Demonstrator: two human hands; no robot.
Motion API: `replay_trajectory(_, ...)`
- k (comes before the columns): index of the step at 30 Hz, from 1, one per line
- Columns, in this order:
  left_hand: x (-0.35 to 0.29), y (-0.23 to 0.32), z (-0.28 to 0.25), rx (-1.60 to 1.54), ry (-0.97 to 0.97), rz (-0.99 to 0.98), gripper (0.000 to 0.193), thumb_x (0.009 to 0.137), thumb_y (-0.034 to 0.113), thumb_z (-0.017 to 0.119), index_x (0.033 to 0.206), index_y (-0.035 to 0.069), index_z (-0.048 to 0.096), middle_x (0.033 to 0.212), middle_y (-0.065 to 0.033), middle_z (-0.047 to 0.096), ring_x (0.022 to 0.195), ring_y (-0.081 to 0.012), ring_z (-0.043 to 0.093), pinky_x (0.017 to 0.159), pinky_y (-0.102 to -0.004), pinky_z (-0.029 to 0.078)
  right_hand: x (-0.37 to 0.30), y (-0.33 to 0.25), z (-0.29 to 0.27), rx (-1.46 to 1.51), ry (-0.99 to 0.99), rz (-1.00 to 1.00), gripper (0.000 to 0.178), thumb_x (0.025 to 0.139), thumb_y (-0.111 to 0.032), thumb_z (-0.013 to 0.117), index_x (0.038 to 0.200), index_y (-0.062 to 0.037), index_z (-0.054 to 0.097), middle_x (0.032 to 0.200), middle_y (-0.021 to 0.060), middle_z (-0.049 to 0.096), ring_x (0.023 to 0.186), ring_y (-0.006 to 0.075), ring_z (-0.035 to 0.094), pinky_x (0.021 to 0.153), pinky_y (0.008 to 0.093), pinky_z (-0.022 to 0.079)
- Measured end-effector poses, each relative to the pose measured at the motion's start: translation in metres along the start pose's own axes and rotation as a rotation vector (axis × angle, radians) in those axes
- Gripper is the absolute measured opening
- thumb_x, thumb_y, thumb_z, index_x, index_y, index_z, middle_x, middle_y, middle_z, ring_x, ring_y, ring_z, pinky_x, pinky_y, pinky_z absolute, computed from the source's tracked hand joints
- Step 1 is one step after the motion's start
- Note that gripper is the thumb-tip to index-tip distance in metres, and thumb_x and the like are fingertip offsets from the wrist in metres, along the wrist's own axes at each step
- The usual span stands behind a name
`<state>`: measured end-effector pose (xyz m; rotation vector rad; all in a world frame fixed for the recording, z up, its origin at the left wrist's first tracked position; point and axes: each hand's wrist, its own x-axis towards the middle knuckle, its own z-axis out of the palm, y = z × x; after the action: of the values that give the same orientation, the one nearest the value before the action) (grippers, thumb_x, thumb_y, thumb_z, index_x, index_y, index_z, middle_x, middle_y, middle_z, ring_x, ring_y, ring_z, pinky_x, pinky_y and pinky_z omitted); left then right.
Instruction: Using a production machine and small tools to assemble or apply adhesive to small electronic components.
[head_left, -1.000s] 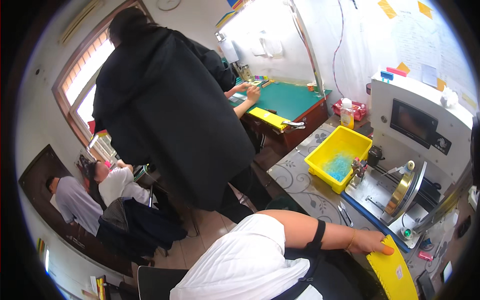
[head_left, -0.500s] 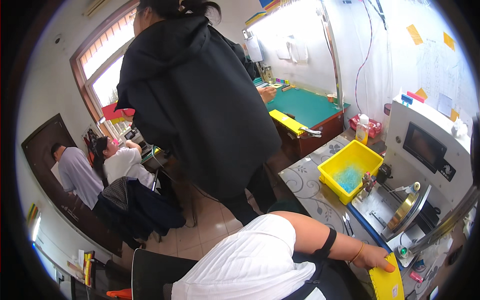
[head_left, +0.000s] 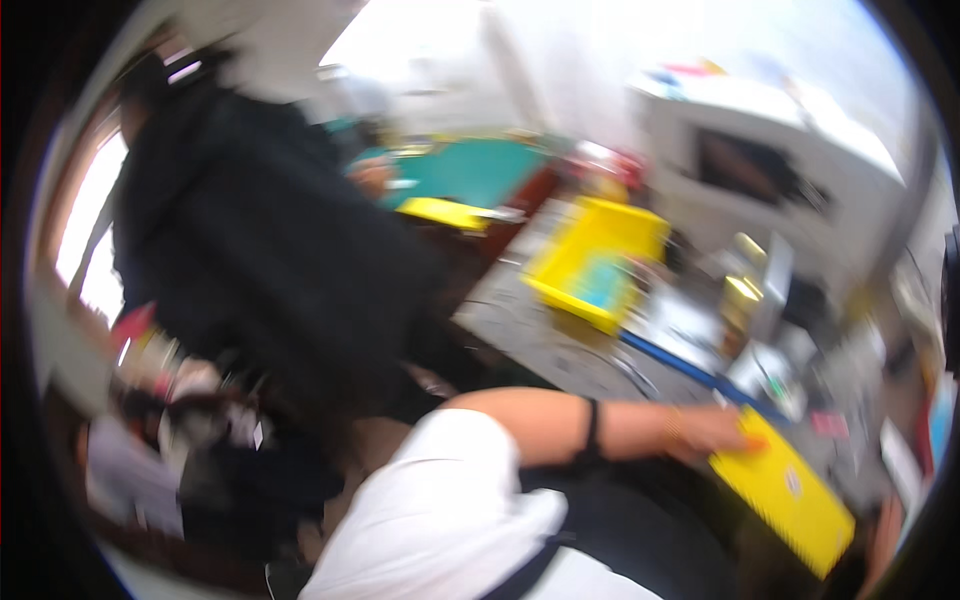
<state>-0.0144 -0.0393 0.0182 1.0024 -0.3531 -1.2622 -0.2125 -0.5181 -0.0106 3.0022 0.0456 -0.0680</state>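
Note:
My left hand grips the top corner of a flat yellow board with a finely toothed edge and a small pale label. The thumb lies over the board's face. The board slants down to the right, in front of my dark-clad lap. Beside its lower right end, part of my right hand or forearm shows at the picture's edge. Its fingers are too hidden and smeared to read. Past the board on the table stands a machine with a white housing, a dark screen and a brass-coloured round part.
A yellow bin holding light-blue strands stands on the patterned table. Behind lies a green-topped desk with another yellow board at its edge. A person in black stands close on my left; others are farther back.
My view has swung to the right and blurred, so the surroundings shift left. More of the yellow board shows now, still in my left hand. Part of my right arm has come in at the right.

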Motion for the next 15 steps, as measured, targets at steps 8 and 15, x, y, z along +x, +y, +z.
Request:
replay_trajectory(8,0.041,-0.01,0.016,0.145,-0.043,-0.258,0.043,0.094,0.029,0.062,0.124,-0.001,0.055,0.118,-0.0079,0.063,0.101,-0.0158,0.062,0.09,-0.0297,0.049,-0.008,-0.028,-0.05,0.065,-0.095,0.121,0.038,0.075,-0.027,0.071,0.098,-0.0017,0.055,0.097,0.016,0.06,0.099,0.0328,0.058,0.087,0.0419,0.046)
replay_trajectory(15,0.092,-0.031,0.043,0.104,-0.094,-0.311,0.05,0.094,0.034,0.062,0.128,-0.001,0.051,0.123,-0.009,0.061,0.107,-0.0167,0.061,0.093,-0.0308,0.049,-0.023,-0.018,-0.071,0.033,-0.123,0.177,0.033,0.074,-0.021,0.069,0.102,-0.0044,0.062,0.1,0.0131,0.063,0.102,0.0295,0.059,0.088,0.0396,0.048)
